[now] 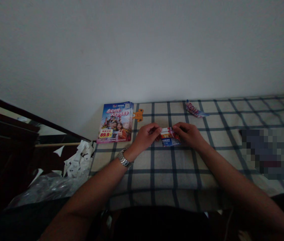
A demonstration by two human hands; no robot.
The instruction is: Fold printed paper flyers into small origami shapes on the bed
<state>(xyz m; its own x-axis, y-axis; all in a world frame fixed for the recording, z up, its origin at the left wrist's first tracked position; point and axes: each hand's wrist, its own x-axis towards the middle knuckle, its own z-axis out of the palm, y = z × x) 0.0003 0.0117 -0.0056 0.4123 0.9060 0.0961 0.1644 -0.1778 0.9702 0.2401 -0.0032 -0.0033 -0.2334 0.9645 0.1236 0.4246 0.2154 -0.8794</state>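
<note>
Between my two hands is a small folded flyer, printed in red, yellow and blue with a QR code on its lower part. My left hand, with a metal watch on its wrist, pinches the flyer's left edge between thumb and finger. Its right edge is gripped by my right hand, the fingers bent inward. The flyer is low over, or resting on, the checked cloth; I cannot tell which. Beyond my left hand lies a stack of similar flyers.
A folded paper piece lies on the cloth near the wall. An orange bear figure shows beside the stack. At the right is a blurred-out dark object. Torn white paper and clear plastic sit off the left edge.
</note>
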